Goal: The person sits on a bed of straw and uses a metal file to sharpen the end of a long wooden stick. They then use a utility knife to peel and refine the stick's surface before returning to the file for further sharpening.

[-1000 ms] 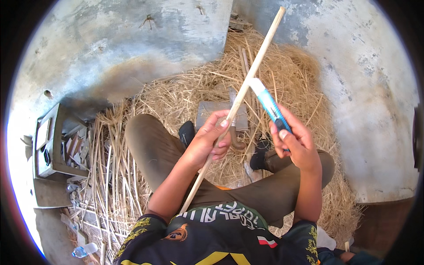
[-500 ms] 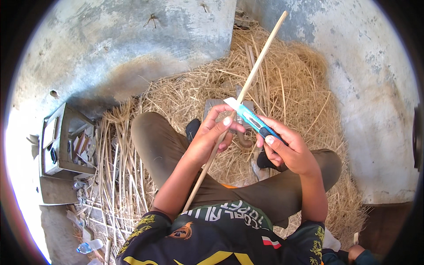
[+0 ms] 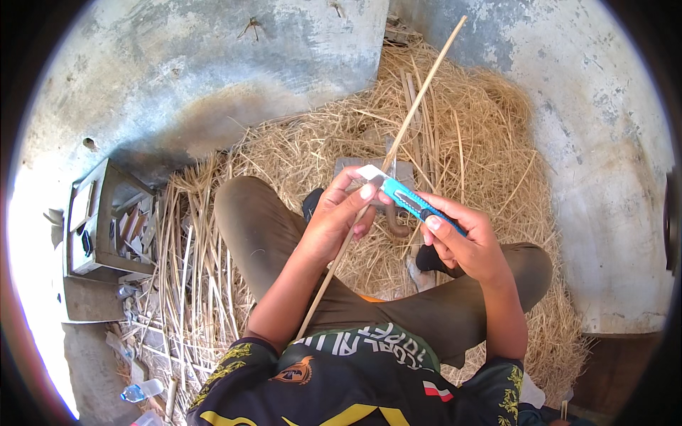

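A long, thin bamboo strip point(image 3: 425, 89) runs slantwise from the far right down to my shirt front. My left hand point(image 3: 335, 220) pinches it near its middle between thumb and fingers. In my right hand point(image 3: 465, 245) is a blue utility knife point(image 3: 408, 199), gripped around its handle with the thumb on top. The knife's blade is out and lies across the strip, right by my left thumb and fingertips. Whether the edge bites into the bamboo cannot be seen.
Heaped shavings point(image 3: 490, 121) cover the floor ahead and to the right. Long bamboo strips point(image 3: 202, 255) lie at the left beside a wooden box point(image 3: 106, 220) of scraps. A plastic bottle point(image 3: 142, 390) is at lower left. Behind my hands sits a grey block point(image 3: 405, 172) with a curved brown handle-like piece point(image 3: 396, 221).
The strip has turned, showing a narrower side. The knife blade has come slightly down toward my left fingers. At lower right, another person's hand has mostly slipped out of view.
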Motion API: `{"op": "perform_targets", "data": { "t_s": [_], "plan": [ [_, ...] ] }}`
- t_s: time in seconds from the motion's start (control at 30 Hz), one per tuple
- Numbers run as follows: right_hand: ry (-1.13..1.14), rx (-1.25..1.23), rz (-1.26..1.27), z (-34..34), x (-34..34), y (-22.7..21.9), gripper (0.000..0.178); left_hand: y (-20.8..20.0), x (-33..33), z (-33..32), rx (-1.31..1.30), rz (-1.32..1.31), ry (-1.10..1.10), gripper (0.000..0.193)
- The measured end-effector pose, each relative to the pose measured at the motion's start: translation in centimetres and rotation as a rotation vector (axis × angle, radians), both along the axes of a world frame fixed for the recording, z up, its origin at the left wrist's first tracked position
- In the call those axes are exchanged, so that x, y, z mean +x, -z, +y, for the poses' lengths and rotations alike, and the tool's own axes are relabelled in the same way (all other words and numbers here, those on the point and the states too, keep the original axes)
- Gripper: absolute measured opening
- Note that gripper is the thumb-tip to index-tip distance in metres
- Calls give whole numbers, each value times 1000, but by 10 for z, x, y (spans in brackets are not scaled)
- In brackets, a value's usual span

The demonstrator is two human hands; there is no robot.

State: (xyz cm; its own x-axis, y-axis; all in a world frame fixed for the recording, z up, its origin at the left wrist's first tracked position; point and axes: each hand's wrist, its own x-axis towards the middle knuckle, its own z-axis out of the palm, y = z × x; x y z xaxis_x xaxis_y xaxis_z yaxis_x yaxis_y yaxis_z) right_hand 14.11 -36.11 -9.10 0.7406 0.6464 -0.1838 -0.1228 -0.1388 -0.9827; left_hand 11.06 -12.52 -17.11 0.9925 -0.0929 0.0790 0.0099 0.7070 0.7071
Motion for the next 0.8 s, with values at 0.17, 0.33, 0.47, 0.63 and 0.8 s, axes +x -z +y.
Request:
{"op": "perform_targets", "data": {
  "t_s": [0.17,0.33,0.47,0.63,0.8],
  "plan": [
    [-63,44,1,2,-4,-1,50,-4,-2,-1,74,5,-30,36],
    [-166,62,9,5,-7,-2,54,-2,-2,2,80,23,-13,38],
    [-173,84,-9,9,-9,1,56,-3,-3,2,86,13,-15,38],
    [-61,163,-71,15,-2,15,46,-13,-7,-5,-38,50,-11,44],
    [225,270,-142,-4,18,15,45,-17,-9,-2,140,84,119,46]
  ]
}}
